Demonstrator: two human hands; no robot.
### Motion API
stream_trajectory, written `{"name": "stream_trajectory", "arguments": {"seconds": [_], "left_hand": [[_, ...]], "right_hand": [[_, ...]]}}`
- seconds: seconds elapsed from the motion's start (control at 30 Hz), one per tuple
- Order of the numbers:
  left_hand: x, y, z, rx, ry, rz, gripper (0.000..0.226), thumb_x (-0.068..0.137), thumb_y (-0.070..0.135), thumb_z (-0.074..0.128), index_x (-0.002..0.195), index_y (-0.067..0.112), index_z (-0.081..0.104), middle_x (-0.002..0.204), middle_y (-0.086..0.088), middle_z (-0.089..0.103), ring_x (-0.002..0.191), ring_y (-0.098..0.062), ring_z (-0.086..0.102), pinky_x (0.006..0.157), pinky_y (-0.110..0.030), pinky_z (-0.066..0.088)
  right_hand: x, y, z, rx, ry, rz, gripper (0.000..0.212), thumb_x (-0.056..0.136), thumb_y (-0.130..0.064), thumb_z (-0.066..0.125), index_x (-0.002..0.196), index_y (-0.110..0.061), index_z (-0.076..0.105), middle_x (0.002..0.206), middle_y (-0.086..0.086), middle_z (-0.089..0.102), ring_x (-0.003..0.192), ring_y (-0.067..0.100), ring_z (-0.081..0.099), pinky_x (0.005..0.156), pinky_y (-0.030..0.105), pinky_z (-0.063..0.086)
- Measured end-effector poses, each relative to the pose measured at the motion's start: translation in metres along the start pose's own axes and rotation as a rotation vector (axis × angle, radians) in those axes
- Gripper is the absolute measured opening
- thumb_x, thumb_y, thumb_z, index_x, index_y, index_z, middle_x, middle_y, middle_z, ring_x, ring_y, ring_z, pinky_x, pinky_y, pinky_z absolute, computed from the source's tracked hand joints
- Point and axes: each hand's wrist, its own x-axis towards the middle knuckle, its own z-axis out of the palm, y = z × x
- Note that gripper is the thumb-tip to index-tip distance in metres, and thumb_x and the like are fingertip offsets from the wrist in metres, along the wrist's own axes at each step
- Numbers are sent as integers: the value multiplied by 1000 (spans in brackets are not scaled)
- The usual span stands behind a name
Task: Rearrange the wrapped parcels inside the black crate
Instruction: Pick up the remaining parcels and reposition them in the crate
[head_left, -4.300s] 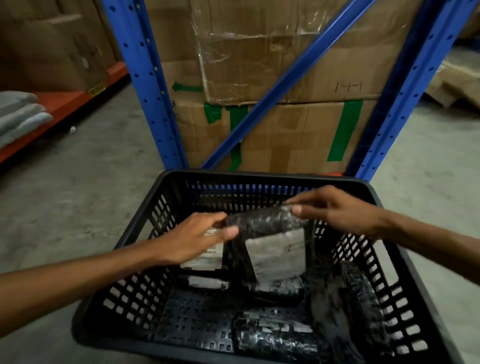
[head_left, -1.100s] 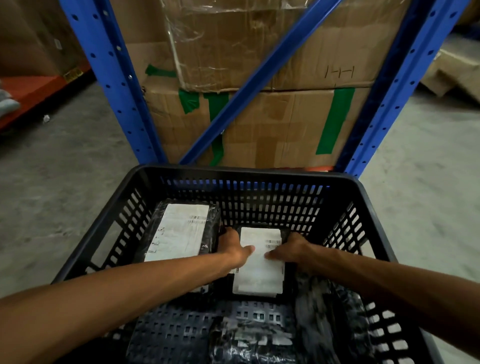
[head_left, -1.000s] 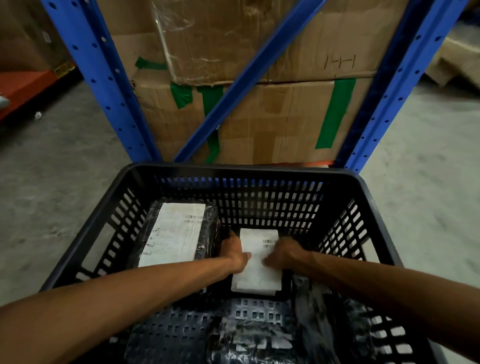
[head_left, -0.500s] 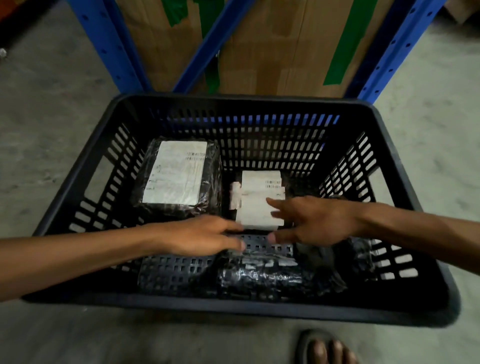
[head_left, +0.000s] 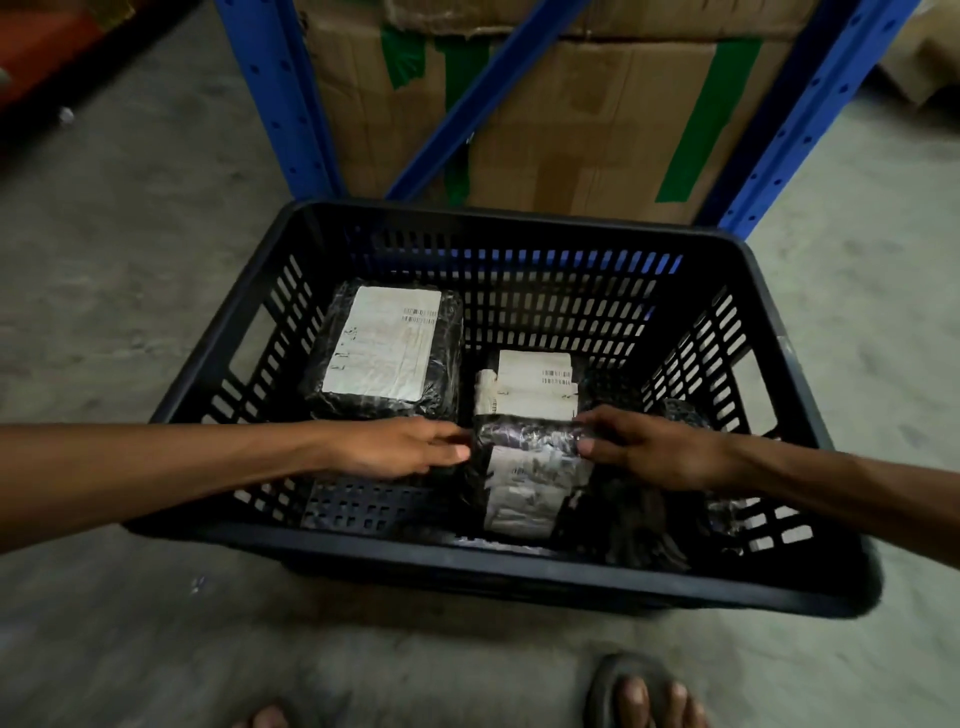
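Fingers of the left hand (head_left: 402, 453) and right hand (head_left: 644, 451) are gripping a black wrapped parcel (head_left: 527, 470) in the black crate (head_left: 519, 564), its long axis being held near-to-far, label up.

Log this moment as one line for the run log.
left hand: grip on parcel | right hand: grip on same parcel | place: near side of black crate | two labelled parcels behind

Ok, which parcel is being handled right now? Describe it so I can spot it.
Look in the black crate on the floor. It is the near-middle parcel, gripped between the left hand and right hand. Unlike the two flat parcels behind, its label faces the camera.
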Motion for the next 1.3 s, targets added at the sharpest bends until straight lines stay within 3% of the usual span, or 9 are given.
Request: {"name": "stream_trajectory", "arguments": {"seconds": [0.1,0.2,0.4,0.63,0.8,1.07,1.13,1.23,1.3], "left_hand": [[7,7,8,-60,8,-49,84,90,53,58,158,19,23,156,6,39,135,-7,43,105,-15,37],[19,17,25,-75,298,-71,59,91,38,67,139,8,49,139,-7,60,128,-23,58,104,-30,47],[6,35,21,-455,493,-138,42,94,37,63,122,5,65,122,-10,70,106,-24,70,81,-35,61],[13,75,-35,-459,703,-63,57,85,23,77,136,6,58,127,-8,66,100,-17,64,77,-28,56],[57,77,-37,-160,555,-164,38,82,15,78,116,10,61,118,-4,66,101,-19,63,86,-31,55],[101,76,-17,303,425,-290,78,93,21,58,159,7,18,139,-11,59,106,-24,64,80,-27,53],[97,80,-22,268,408,-262,66,91,11,57,153,6,35,148,-13,52,120,-26,61,96,-31,55],[75,88,-10,393,432,-117,80,94,13,56,160,3,12,166,-18,18,149,-34,31,117,-33,36],[59,94,10,409,406,29,73,91,18,59,155,0,27,155,-17,41,137,-32,48,114,-38,43]], "right_hand": [[12,-2,-6,-199,-51,9,69,82,-46,76,137,-22,43,125,-3,61,111,14,59,94,28,51],[22,3,-1,-300,130,-24,64,77,-37,83,129,-19,51,118,4,67,101,19,64,90,35,55],[31,4,-30,562,228,25,58,70,-26,90,117,-24,55,96,2,81,81,19,78,59,31,63],[52,-33,-52,893,457,86,26,81,-34,80,84,-15,64,50,-7,73,37,6,65,35,19,49],[90,-32,-49,724,518,268,22,90,-23,72,77,-6,66,56,7,70,37,15,63,36,22,50],[115,-14,-36,90,459,460,43,84,-48,73,75,-9,56,64,1,58,49,12,54,23,12,28],[110,-16,-43,35,395,449,40,84,-44,75,93,-7,63,77,3,62,62,16,59,36,17,37],[81,-27,-56,-187,224,361,29,86,-31,73,104,-8,66,103,10,68,89,23,65,60,21,45],[46,-35,-68,-538,198,223,25,87,-27,68,104,-9,67,107,11,69,98,26,66,69,24,48]]}}
